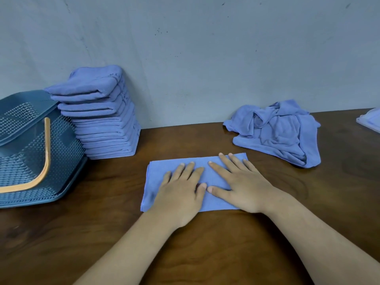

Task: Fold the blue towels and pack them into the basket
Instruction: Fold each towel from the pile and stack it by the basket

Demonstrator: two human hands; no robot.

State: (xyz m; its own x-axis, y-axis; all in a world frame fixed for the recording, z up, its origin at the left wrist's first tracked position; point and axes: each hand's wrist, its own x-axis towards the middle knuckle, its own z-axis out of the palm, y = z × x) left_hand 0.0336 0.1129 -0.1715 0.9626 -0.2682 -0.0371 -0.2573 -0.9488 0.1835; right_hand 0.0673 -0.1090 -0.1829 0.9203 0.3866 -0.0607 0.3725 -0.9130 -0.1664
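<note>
A folded towel point(156, 177) lies mid-table point(82, 219), with the left hand point(181, 194) and the right hand point(240, 186) flat on it, side by side. At ten o'clock from it a stack of folded towels point(104, 124) stands against the wall point(205, 58), touching the basket point(24, 140) at nine o'clock. A crumpled heap of towels point(275, 132) lies at two o'clock.

I see two hands, the left hand point(181, 194) and the right hand point(242, 186). One flat towel point(156, 182) lies near. One basket point(20, 120) sits on the left, and it has one orange handle point(47, 140). One tall stack of folded towels point(104, 120) holds more than ten, too tight to count well. One crumpled heap point(277, 132) lies far right, and I cannot tell how many towels are in it. One more blue bit point(370, 120) peeks in at the right edge.
</note>
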